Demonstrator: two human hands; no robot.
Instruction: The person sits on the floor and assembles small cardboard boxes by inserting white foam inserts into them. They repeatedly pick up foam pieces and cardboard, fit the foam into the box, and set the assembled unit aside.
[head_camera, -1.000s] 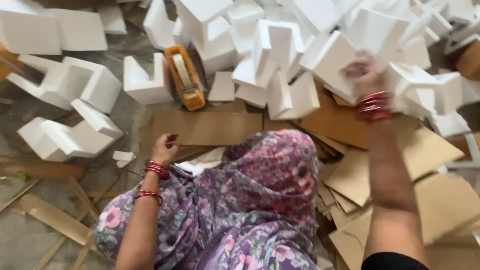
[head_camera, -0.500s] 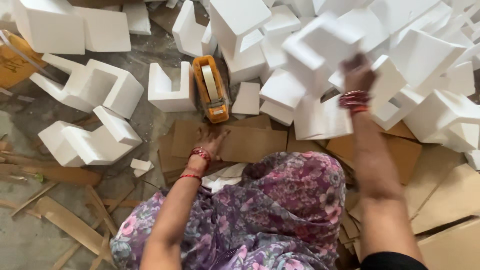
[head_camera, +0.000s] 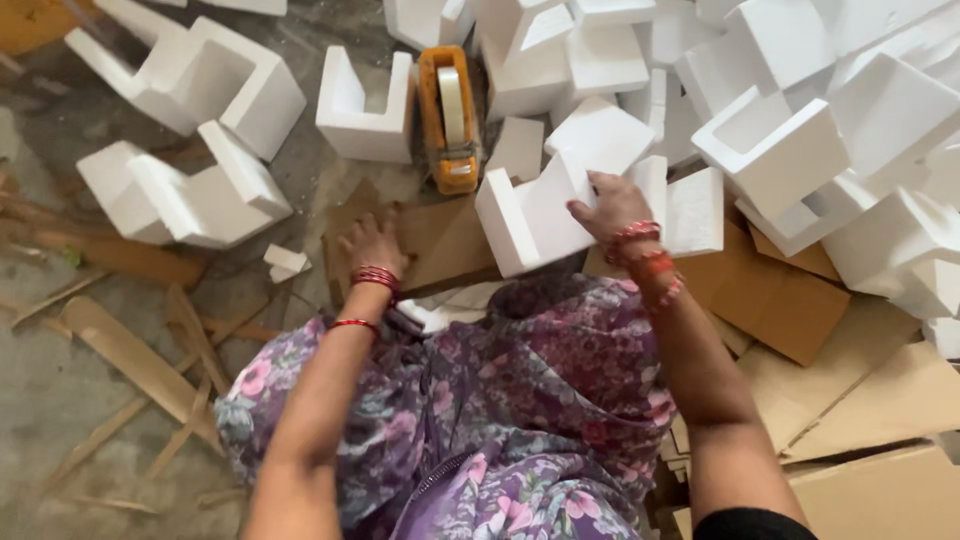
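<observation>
Far left: two white foam corner blocks (head_camera: 190, 195) on grey floor, with wooden strips (head_camera: 130, 360) scattered below them.
Left of centre: small foam chip (head_camera: 286, 262); U-shaped foam piece (head_camera: 365, 110) standing just beside an orange tape dispenser (head_camera: 448, 125).
Centre: left hand (head_camera: 372, 245), fingers spread flat, palm down on a brown cardboard sheet (head_camera: 440, 240), gripping nothing.
Centre right: right hand (head_camera: 612, 208), fingers curled over the top edge of a white foam corner piece (head_camera: 530, 220), held tilted above the cardboard and the purple floral lap (head_camera: 520, 400).
Right: heap of foam blocks (head_camera: 800, 130); loose cardboard pieces (head_camera: 860, 390) beneath.
</observation>
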